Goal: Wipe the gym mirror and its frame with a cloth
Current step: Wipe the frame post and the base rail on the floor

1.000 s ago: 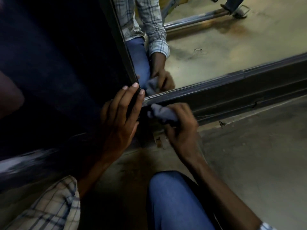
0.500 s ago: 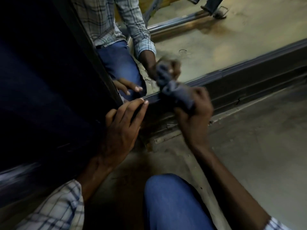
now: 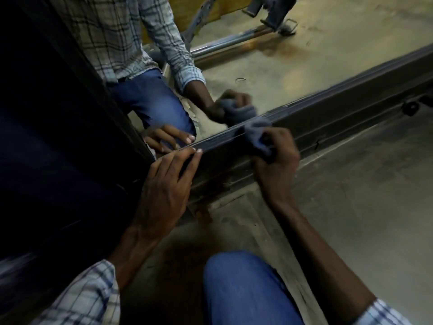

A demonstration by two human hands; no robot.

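grey cloth (image 3: 257, 136) clenched in right grip (image 3: 278, 158) has slid along frame (image 3: 339, 118), away from flat left grip (image 3: 164, 184).

a pale long-sleeved shirt (image 3: 89, 299) checked with dark blue lines, and blue denim jeans (image 3: 246, 289) over the knee

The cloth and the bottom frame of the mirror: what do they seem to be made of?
The cloth looks like soft grey-blue fabric: it bunches in folds in the right hand. The frame is perhaps dark painted metal: straight ridges, dull sheen.
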